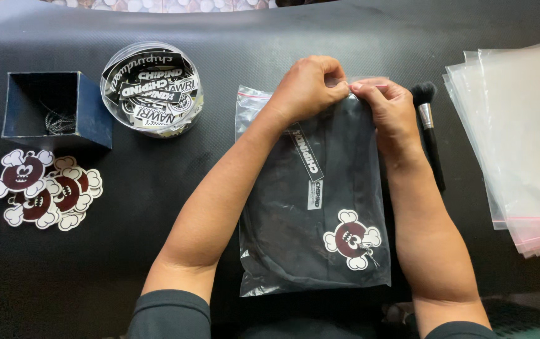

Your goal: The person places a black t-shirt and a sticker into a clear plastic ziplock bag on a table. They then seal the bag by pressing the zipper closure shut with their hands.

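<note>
Black tabletop (157, 207); clear bag (314, 188) with pink seal holding a seemingly black garment (295, 232); maroon-and-cream stickers (44, 188); navy box (53, 110).

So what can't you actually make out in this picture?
- Head view: the zip strip of the clear bag is covered by the left hand and right hand, so sealed or not is unclear.
- The dark folded item inside the bag: its kind is hidden by folds and glare.
- The blue box: contents lost in shadow, only thin chains show.
- The stack of empty bags: cut off by the right edge.
</note>
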